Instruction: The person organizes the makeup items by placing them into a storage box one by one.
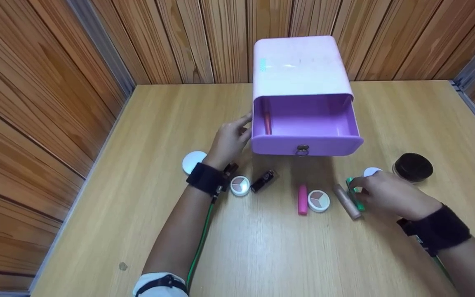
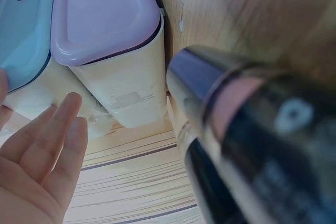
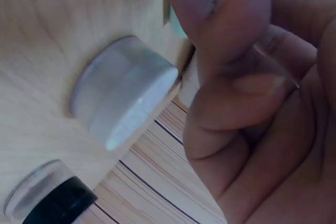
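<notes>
My left hand [image 1: 229, 142] rests its extended fingers against the left side of a pink drawer cabinet [image 1: 299, 66]. Its top purple drawer [image 1: 307, 145] is pulled out, and a slim red tube [image 1: 267, 121] lies inside along the left wall. In the left wrist view the hand [image 2: 42, 166] has straight fingers beside a lower blue drawer [image 2: 26, 35]. At the right, my right hand [image 1: 390, 194] pinches a green tube [image 1: 359, 205] between thumb and fingertips, low over the table. A taupe tube [image 1: 346, 202] lies just left of it. Most of the green tube is hidden by fingers in the right wrist view.
A pink tube [image 1: 302, 200] and a round three-shade palette [image 1: 318, 201] lie mid-table. Another palette [image 1: 240, 186], a dark lipstick [image 1: 264, 180] and a white round case [image 1: 193, 161] lie near my left wrist. A black-lidded jar [image 1: 413, 167] stands beyond my right hand.
</notes>
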A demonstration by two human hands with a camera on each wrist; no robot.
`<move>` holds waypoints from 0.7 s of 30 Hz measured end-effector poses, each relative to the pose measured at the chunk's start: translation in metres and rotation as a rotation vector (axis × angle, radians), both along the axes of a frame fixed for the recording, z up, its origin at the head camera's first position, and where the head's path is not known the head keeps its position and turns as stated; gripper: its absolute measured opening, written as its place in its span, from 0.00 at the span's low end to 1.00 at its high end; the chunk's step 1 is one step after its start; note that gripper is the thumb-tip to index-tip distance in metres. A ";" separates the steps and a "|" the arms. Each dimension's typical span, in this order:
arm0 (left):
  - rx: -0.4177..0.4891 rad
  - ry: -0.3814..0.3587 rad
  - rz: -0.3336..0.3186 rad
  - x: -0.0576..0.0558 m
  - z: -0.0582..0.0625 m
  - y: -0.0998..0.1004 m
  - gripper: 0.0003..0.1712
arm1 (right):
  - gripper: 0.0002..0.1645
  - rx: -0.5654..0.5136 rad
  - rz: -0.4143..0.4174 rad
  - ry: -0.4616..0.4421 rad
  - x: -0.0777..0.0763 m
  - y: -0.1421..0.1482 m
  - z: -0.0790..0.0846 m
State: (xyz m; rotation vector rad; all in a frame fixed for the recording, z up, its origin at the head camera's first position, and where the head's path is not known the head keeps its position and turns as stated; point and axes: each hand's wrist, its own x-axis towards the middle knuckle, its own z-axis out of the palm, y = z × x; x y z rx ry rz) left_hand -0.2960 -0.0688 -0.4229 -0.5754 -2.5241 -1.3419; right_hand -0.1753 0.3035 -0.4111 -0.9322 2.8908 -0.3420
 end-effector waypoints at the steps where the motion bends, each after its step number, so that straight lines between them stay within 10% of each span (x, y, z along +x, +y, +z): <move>1: 0.001 0.001 0.002 0.000 0.000 0.000 0.23 | 0.07 0.004 -0.002 0.001 0.000 0.000 -0.002; 21: 0.016 0.001 -0.010 -0.002 -0.001 0.000 0.23 | 0.08 0.030 -0.062 -0.073 -0.001 0.001 -0.011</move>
